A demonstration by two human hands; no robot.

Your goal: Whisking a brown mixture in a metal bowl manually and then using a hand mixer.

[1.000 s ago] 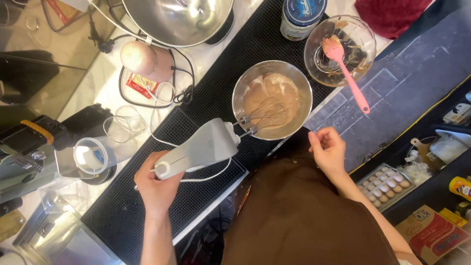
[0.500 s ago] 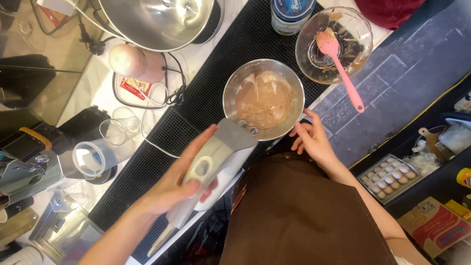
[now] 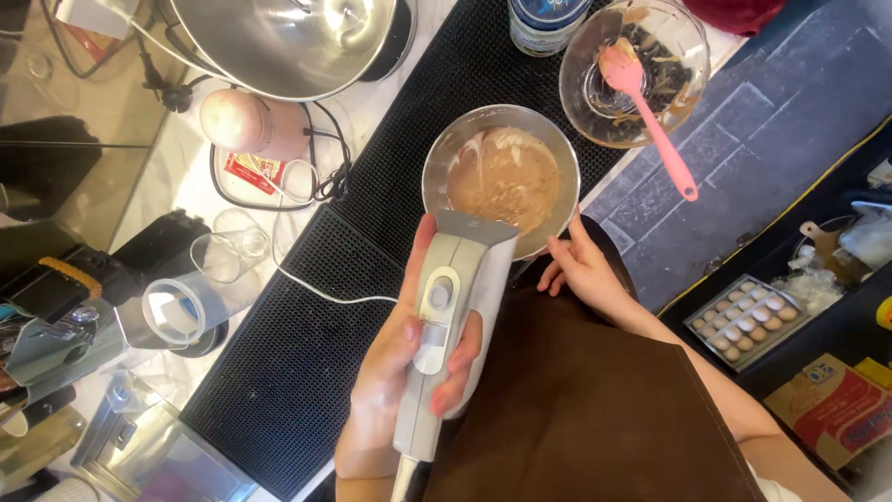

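Note:
My left hand (image 3: 404,367) grips a white and grey hand mixer (image 3: 453,316) by its handle, body pointing up over the near rim of a steel bowl (image 3: 444,153) that holds light brown batter (image 3: 505,179). The beaters are hidden under the mixer body. My right hand (image 3: 578,267) rests with fingers against the bowl's near right rim. The bowl stands on a black ribbed mat (image 3: 307,353). A brown apron (image 3: 576,409) fills the lower centre.
A glass bowl (image 3: 581,102) with dark smears holds a pink spatula (image 3: 648,110). A large steel mixing bowl (image 3: 288,42), a tin (image 3: 545,20), glass cups (image 3: 228,256), a pink jar (image 3: 243,123) and cables lie around. An egg tray (image 3: 743,321) sits lower right.
The mixer swung from lying sideways at the left to standing upright over the bowl's near rim. My right hand moved from the apron onto the bowl's rim.

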